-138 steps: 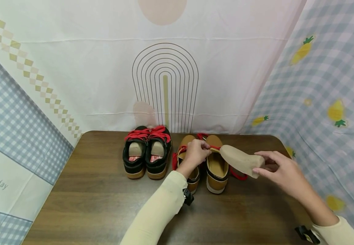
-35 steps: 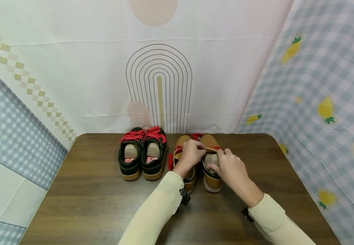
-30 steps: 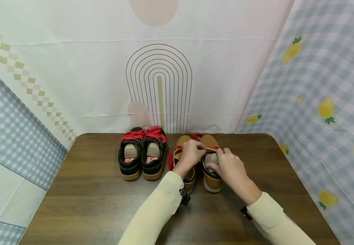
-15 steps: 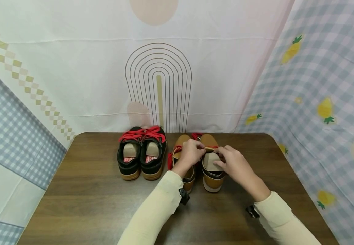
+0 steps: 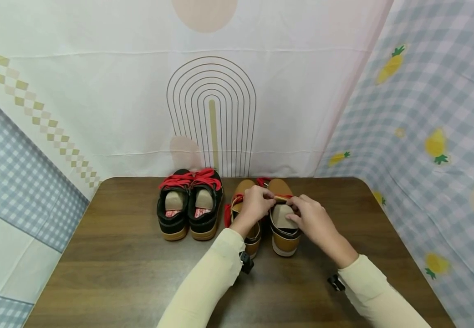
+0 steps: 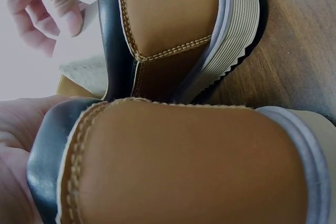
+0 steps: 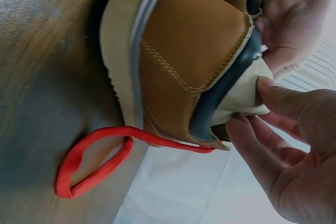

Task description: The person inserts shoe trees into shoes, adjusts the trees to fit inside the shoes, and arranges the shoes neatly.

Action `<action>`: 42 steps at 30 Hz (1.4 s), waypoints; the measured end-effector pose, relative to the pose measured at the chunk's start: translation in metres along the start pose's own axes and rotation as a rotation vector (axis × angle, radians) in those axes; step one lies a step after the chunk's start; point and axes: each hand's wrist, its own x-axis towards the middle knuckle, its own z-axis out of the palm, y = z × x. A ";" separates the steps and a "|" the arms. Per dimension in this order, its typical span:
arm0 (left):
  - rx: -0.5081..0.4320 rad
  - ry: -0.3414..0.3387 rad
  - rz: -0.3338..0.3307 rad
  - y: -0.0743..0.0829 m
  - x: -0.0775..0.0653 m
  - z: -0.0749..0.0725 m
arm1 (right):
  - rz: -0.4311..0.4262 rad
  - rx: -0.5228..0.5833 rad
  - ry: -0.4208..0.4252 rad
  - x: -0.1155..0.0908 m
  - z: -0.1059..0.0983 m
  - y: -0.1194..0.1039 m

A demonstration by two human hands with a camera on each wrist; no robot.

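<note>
My right hand (image 5: 312,217) grips the heel end of a beige shoe insert (image 5: 282,217), which sits in the opening of the right-hand tan shoe (image 5: 284,243). In the right wrist view the thumb lies on one side of the insert (image 7: 247,90) and fingers on the other. My left hand (image 5: 254,207) reaches over the left-hand tan shoe (image 5: 253,248) and pinches the tongue (image 5: 282,198) of the right-hand one. The insert's front part is hidden inside the shoe. A red lace loop (image 7: 94,171) hangs beside that shoe.
Left of the tan pair stand two black shoes (image 5: 173,225) with red laces, each with a beige insert inside. All the shoes stand near the back edge of the wooden table (image 5: 130,273). A white patterned cloth (image 5: 138,100) hangs behind.
Several seconds ago my right hand held the insert to the right of the tan shoe; now the insert is inside it. My left hand has kept its hold on the tongue.
</note>
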 end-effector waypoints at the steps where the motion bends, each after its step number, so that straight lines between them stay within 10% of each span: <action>1: -0.002 0.001 -0.001 0.000 0.000 0.000 | -0.001 -0.006 0.004 0.000 0.000 0.000; 15: 0.037 0.011 0.019 0.000 0.000 -0.001 | 0.036 -0.120 0.037 0.001 0.008 0.002; 27: 0.034 0.016 0.029 -0.001 0.000 0.000 | -0.048 0.172 -0.128 0.028 -0.013 0.025; 42: 0.035 0.019 0.029 -0.001 0.000 0.000 | -0.014 0.227 -0.267 0.050 -0.007 0.037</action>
